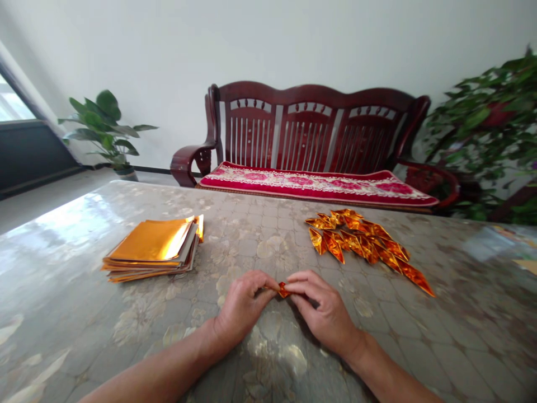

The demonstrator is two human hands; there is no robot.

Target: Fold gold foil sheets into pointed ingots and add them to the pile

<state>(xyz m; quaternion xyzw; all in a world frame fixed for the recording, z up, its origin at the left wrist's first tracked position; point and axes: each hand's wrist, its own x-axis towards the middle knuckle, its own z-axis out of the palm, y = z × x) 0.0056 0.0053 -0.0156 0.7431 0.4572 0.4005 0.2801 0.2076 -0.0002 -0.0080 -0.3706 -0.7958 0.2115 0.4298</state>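
A small folded piece of gold foil paper (283, 290) sits between my two hands, just above or on the table near its middle. My left hand (247, 299) pinches its left side between thumb and fingers. From the right, my right hand (321, 308) grips the other side with its fingertips. The fingers cover most of the piece. To the left lies a stack of square gold foil sheets (153, 240), its edges uneven. Several folded gold foil pieces (361, 240) with pointed ends lie in a cluster to the right.
A patterned, glossy cover lies over the table (251, 235). Clear plastic packaging (499, 243) is at the right edge. Beyond the table stands a dark red wooden bench (310, 129) with a red floral cushion (319, 182). Potted plants (107, 129) flank it.
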